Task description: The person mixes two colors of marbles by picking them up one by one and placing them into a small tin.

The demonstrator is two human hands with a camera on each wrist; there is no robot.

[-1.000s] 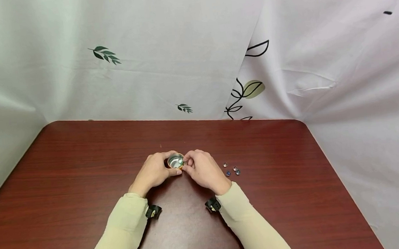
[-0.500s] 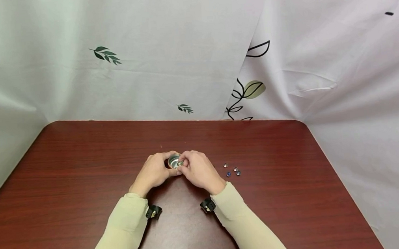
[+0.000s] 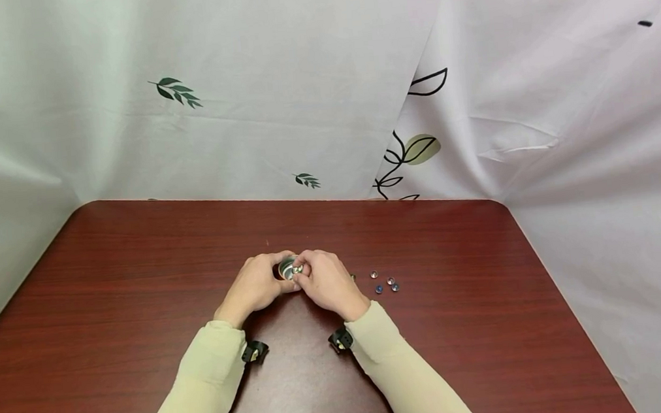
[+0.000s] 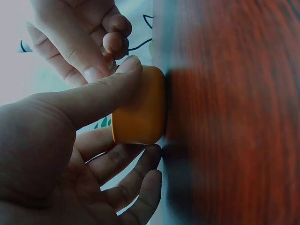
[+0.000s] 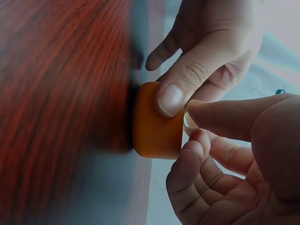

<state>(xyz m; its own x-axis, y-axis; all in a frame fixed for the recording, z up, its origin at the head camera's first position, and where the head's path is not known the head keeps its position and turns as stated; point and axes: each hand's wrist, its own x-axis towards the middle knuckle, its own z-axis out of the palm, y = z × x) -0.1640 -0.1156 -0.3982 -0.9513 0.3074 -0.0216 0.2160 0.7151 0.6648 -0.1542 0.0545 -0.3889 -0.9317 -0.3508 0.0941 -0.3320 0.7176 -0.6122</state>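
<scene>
A small round orange container (image 4: 140, 110) with a shiny metallic inside (image 3: 285, 267) stands on the table. The left hand (image 3: 254, 282) grips it, thumb on the near side and fingers round the far side. Over the container's opening, the right hand (image 3: 329, 283) pinches a small glassy piece (image 5: 189, 123) between thumb and fingers. In the right wrist view that piece is at the rim, partly hidden by the fingertips. Several small glassy pieces lie right of the right hand, among them a blue one (image 3: 379, 289) and a clear one (image 3: 374, 274).
A greenish piece (image 3: 353, 276) lies close beside the right hand, partly hidden by it. The dark red wooden table (image 3: 465, 326) has a white curtain (image 3: 230, 143) with leaf prints behind it and at both sides.
The right hand has moved left, from the container's right rim to over its opening, holding the small piece. A greenish piece beside it has come into view. The left hand keeps its hold.
</scene>
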